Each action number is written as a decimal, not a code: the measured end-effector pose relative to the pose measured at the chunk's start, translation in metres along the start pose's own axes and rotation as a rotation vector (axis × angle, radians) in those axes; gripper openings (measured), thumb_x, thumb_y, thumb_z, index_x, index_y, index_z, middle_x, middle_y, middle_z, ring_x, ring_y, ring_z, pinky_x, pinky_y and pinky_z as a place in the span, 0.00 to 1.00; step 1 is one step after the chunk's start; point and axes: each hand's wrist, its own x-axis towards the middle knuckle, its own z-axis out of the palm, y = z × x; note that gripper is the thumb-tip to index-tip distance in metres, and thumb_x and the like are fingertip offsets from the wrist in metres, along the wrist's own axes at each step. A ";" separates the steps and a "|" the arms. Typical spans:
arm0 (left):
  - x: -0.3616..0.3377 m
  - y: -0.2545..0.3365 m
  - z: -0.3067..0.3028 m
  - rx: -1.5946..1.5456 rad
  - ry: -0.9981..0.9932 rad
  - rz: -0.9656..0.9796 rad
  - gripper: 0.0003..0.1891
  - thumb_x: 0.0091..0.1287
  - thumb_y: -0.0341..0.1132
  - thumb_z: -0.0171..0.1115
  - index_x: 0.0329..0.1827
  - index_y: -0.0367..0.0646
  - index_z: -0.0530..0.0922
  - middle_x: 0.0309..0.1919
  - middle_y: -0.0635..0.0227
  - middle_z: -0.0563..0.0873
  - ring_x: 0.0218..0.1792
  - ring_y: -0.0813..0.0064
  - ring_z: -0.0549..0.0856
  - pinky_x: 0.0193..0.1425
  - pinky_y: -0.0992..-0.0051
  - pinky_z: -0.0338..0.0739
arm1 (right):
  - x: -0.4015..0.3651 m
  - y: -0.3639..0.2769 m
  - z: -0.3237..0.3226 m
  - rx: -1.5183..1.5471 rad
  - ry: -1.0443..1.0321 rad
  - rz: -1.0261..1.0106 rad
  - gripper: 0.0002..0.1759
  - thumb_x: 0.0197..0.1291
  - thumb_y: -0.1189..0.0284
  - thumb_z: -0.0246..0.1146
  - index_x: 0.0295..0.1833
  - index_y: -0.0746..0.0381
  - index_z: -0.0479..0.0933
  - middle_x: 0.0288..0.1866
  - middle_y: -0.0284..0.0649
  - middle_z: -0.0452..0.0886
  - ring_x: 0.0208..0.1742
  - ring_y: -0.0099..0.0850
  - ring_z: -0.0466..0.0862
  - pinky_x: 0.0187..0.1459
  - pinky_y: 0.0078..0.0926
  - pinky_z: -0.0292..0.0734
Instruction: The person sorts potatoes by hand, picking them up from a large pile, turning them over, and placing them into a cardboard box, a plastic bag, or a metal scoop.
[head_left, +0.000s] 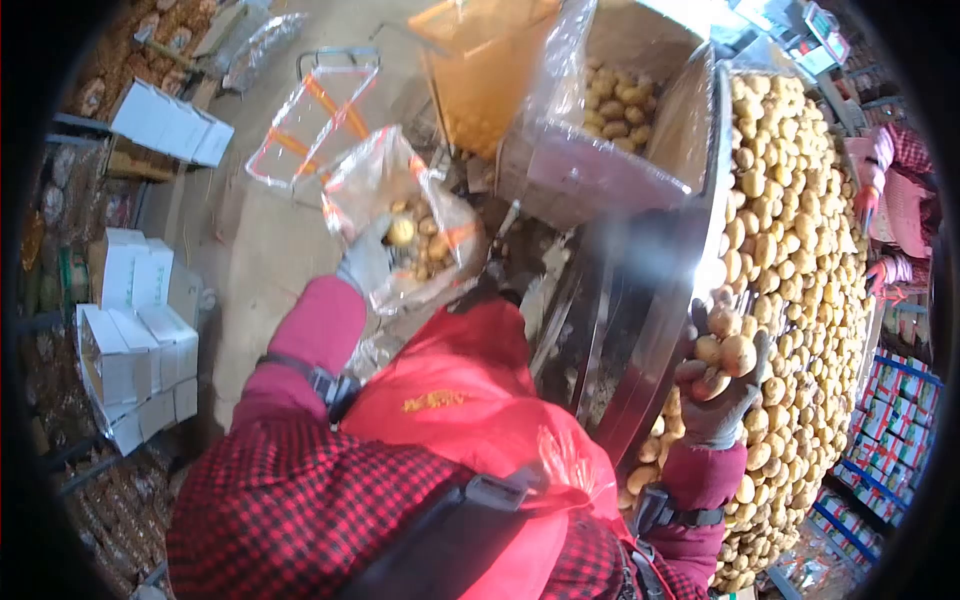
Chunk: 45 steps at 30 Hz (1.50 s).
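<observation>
Cupping several potatoes (738, 356) in the gloved right hand (715, 415), with fingers part curled, over the heap (795, 240); reaching with the gloved left hand (368, 258) into an open clear bag (364, 178) of potatoes, with fingers bent against one potato (402, 232), impossible to tell whether gripped; wearing a red apron (440, 370), near an open box (590, 180)

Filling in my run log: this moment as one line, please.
left hand: by a potato at mouth of clear bag | right hand: holding several potatoes over potato pile
</observation>
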 end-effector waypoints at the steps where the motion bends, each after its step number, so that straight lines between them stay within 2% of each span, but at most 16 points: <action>1: 0.003 -0.002 -0.002 0.006 -0.023 0.023 0.22 0.84 0.50 0.52 0.68 0.46 0.80 0.46 0.64 0.90 0.35 0.67 0.90 0.35 0.68 0.85 | -0.001 -0.008 0.009 0.205 0.002 0.171 0.31 0.81 0.43 0.51 0.73 0.55 0.73 0.62 0.35 0.83 0.44 0.29 0.84 0.26 0.15 0.72; 3: 0.004 -0.011 -0.017 0.180 -0.050 0.017 0.22 0.83 0.50 0.55 0.68 0.45 0.80 0.51 0.62 0.90 0.37 0.65 0.90 0.38 0.64 0.87 | 0.001 0.014 0.002 -0.087 0.046 -0.085 0.33 0.80 0.42 0.51 0.75 0.55 0.73 0.62 0.35 0.84 0.46 0.33 0.86 0.27 0.15 0.72; 9: 0.023 -0.012 -0.026 0.893 0.092 0.463 0.34 0.77 0.44 0.66 0.82 0.42 0.68 0.71 0.59 0.80 0.67 0.60 0.82 0.71 0.66 0.77 | -0.007 -0.005 0.011 0.213 -0.038 0.124 0.37 0.77 0.39 0.54 0.73 0.58 0.74 0.62 0.37 0.84 0.44 0.37 0.89 0.25 0.18 0.76; 14: -0.055 0.015 0.115 0.878 -0.206 0.765 0.38 0.75 0.39 0.69 0.84 0.37 0.64 0.80 0.55 0.72 0.74 0.58 0.76 0.79 0.63 0.70 | -0.002 -0.006 0.026 0.170 -0.292 -0.085 0.31 0.68 0.65 0.75 0.71 0.51 0.68 0.63 0.36 0.82 0.48 0.42 0.91 0.27 0.18 0.80; 18: -0.111 0.005 0.213 0.938 -0.572 1.147 0.40 0.71 0.45 0.73 0.81 0.35 0.67 0.76 0.49 0.75 0.76 0.53 0.75 0.82 0.58 0.67 | 0.009 -0.013 0.050 0.399 -0.243 0.154 0.26 0.77 0.48 0.62 0.68 0.53 0.71 0.61 0.37 0.81 0.46 0.43 0.92 0.30 0.23 0.83; 20: -0.135 0.002 0.249 1.062 -0.666 1.421 0.49 0.65 0.66 0.73 0.79 0.38 0.70 0.75 0.46 0.74 0.75 0.45 0.74 0.82 0.51 0.65 | 0.015 -0.008 0.056 0.393 -0.301 0.129 0.37 0.77 0.35 0.50 0.69 0.55 0.79 0.59 0.40 0.88 0.51 0.42 0.91 0.34 0.29 0.87; 22: -0.153 -0.008 0.281 0.990 -0.776 1.608 0.50 0.63 0.70 0.72 0.79 0.43 0.71 0.76 0.48 0.73 0.76 0.44 0.73 0.82 0.49 0.65 | 0.033 0.008 0.047 0.427 -0.411 0.126 0.37 0.77 0.35 0.50 0.69 0.55 0.79 0.58 0.40 0.88 0.51 0.40 0.91 0.35 0.30 0.88; 24: -0.169 -0.013 0.303 0.966 -0.825 1.643 0.47 0.63 0.68 0.73 0.79 0.48 0.72 0.76 0.49 0.73 0.76 0.43 0.72 0.81 0.48 0.65 | 0.033 0.018 0.056 0.491 -0.495 0.201 0.35 0.79 0.37 0.50 0.70 0.54 0.78 0.57 0.37 0.88 0.48 0.30 0.90 0.38 0.31 0.88; 25: -0.169 -0.015 0.306 0.958 -0.829 1.673 0.47 0.63 0.67 0.74 0.79 0.49 0.72 0.76 0.49 0.73 0.75 0.43 0.72 0.80 0.48 0.66 | 0.008 0.001 0.095 0.445 -0.214 0.222 0.34 0.79 0.38 0.51 0.71 0.54 0.78 0.56 0.35 0.87 0.44 0.28 0.88 0.39 0.30 0.88; 27: -0.164 -0.017 0.299 0.877 -0.815 1.629 0.44 0.64 0.63 0.74 0.78 0.47 0.73 0.75 0.49 0.75 0.74 0.43 0.74 0.79 0.49 0.68 | 0.007 0.010 0.100 0.377 -0.180 0.244 0.35 0.79 0.39 0.51 0.72 0.55 0.78 0.56 0.35 0.87 0.42 0.27 0.86 0.39 0.28 0.87; 29: -0.151 -0.018 0.279 0.809 -0.778 1.592 0.42 0.66 0.59 0.75 0.78 0.45 0.74 0.73 0.48 0.77 0.73 0.43 0.76 0.77 0.49 0.70 | 0.029 0.034 0.061 0.426 -0.557 0.253 0.35 0.80 0.40 0.51 0.72 0.56 0.77 0.58 0.37 0.86 0.43 0.29 0.87 0.37 0.28 0.86; 32: -0.136 -0.012 0.206 1.104 -0.751 1.291 0.29 0.68 0.39 0.69 0.71 0.35 0.79 0.61 0.46 0.86 0.62 0.46 0.85 0.68 0.56 0.79 | 0.025 0.025 0.087 0.320 -0.376 0.259 0.33 0.80 0.41 0.51 0.69 0.56 0.79 0.53 0.34 0.87 0.41 0.27 0.88 0.34 0.25 0.83; 35: -0.156 -0.021 0.159 1.472 -0.951 0.802 0.25 0.67 0.38 0.69 0.68 0.49 0.82 0.56 0.54 0.89 0.54 0.50 0.88 0.61 0.52 0.82 | 0.034 0.026 0.095 0.169 -0.313 0.324 0.33 0.79 0.40 0.51 0.69 0.54 0.79 0.53 0.33 0.87 0.45 0.29 0.89 0.38 0.29 0.85; 39: -0.139 -0.075 0.127 1.326 -1.306 0.717 0.22 0.72 0.44 0.69 0.67 0.51 0.83 0.58 0.59 0.88 0.58 0.52 0.86 0.61 0.54 0.79 | 0.019 0.037 0.179 0.019 -0.665 0.366 0.31 0.81 0.42 0.51 0.69 0.54 0.78 0.55 0.37 0.87 0.47 0.33 0.90 0.42 0.29 0.85; 42: -0.146 -0.064 0.146 1.439 -1.283 0.665 0.19 0.73 0.43 0.68 0.64 0.50 0.82 0.54 0.59 0.89 0.55 0.52 0.87 0.59 0.53 0.80 | 0.033 0.084 0.192 0.002 -0.943 0.598 0.32 0.82 0.51 0.55 0.83 0.54 0.64 0.66 0.41 0.82 0.65 0.38 0.83 0.60 0.43 0.82; 45: -0.145 -0.066 0.134 1.274 -1.180 0.982 0.17 0.73 0.44 0.66 0.60 0.48 0.83 0.48 0.56 0.90 0.52 0.49 0.88 0.57 0.50 0.81 | 0.043 0.113 0.175 -0.383 -0.785 -0.115 0.33 0.82 0.50 0.55 0.84 0.51 0.64 0.71 0.41 0.77 0.66 0.37 0.79 0.63 0.39 0.77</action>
